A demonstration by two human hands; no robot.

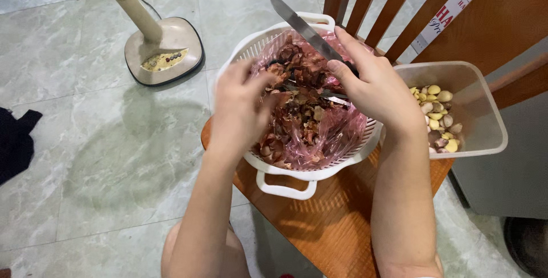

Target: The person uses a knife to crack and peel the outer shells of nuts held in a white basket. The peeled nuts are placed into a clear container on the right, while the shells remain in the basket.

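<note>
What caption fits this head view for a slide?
Right hand holds a knife while left hand picks through reddish peels in a white colander on a wooden chair.

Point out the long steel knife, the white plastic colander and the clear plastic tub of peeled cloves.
long steel knife (297,21), head view, mid-blade.
white plastic colander (283,188), head view, near handle.
clear plastic tub of peeled cloves (482,121), head view, bare right wall.
</note>
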